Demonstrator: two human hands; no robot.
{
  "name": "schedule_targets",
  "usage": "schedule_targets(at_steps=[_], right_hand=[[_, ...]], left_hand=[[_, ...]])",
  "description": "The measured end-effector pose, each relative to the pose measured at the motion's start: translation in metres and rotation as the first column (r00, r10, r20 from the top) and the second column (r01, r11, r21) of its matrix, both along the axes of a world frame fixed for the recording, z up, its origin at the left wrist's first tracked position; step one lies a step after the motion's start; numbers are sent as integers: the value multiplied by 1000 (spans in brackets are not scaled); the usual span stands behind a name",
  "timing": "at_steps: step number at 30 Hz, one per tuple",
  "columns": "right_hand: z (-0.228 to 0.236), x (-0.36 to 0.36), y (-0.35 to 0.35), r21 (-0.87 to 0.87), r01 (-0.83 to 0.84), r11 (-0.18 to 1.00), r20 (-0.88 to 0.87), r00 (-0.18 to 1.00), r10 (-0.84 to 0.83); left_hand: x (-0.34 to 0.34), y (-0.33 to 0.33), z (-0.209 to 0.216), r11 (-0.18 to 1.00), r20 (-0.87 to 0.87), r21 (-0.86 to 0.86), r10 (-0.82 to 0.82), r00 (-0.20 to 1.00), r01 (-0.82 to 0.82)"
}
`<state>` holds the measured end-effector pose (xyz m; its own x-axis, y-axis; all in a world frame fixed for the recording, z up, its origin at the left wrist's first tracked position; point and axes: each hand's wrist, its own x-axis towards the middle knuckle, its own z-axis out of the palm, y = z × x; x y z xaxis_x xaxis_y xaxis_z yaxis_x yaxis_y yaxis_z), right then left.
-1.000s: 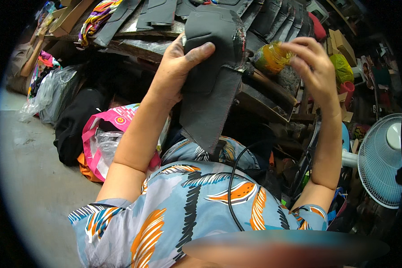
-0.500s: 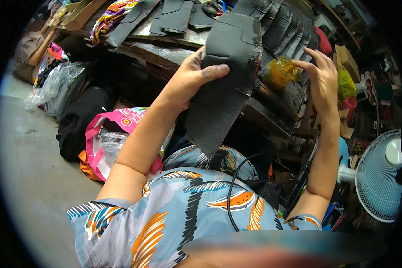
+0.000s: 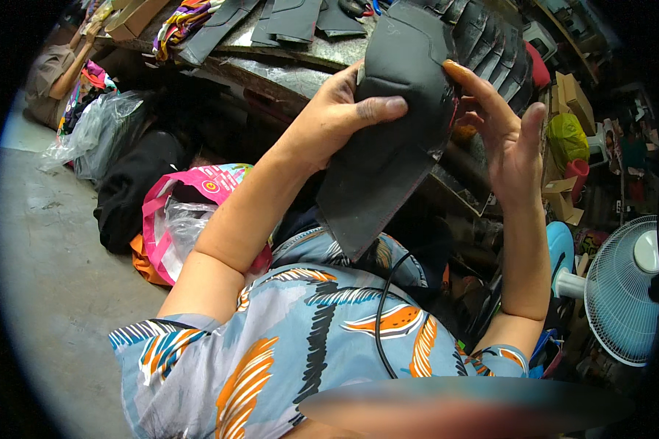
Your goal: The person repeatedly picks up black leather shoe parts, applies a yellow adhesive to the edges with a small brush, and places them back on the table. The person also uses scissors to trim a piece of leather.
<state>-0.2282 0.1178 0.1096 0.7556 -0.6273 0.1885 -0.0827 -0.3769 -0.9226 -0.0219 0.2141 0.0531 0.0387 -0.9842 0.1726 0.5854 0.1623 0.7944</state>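
Note:
My left hand (image 3: 342, 117) grips a black leather-like panel (image 3: 410, 58) by its left edge, thumb on top and fingers beneath. The panel has a rounded upper part with a seam line and narrows to a pointed lower end, tilted over my lap. At its right edge is my right hand (image 3: 511, 146), thumb spread away and forefinger stretched out to touch the rim. Behind that hand, a glass jar (image 3: 463, 134) of amber-yellow stuff is mostly hidden by the fingers and the panel.
Similar black panels (image 3: 293, 20) lie on the worn workbench (image 3: 282, 77); more overlap at the right (image 3: 490, 55). A pink bag (image 3: 154, 212) stands left of my lap. A white fan (image 3: 622, 285) is at the right. Another person (image 3: 47, 73) sits at the far left.
My right hand has moved left from beside the jar to the panel's right edge. The panel and my left hand have shifted slightly right, covering more of the jar.

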Motion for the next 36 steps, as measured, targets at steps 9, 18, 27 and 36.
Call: schedule_targets(at_steps=[9,18,27,36], right_hand=[[-6,-4,15,-522,-174,835,-210,975,72],[-4,0,12,-753,-56,655,-124,991,-57],[5,-4,7,-625,-194,756,-126,981,148],[20,-44,-46,-808,-13,590,-342,825,-450]], left_hand=[[3,-3,-4,993,-8,10,118,993,-118],[2,-1,3,983,41,2,185,982,-186],[15,-1,4,979,-14,10,205,979,-205],[40,13,2,989,358,90,78,930,-118]])
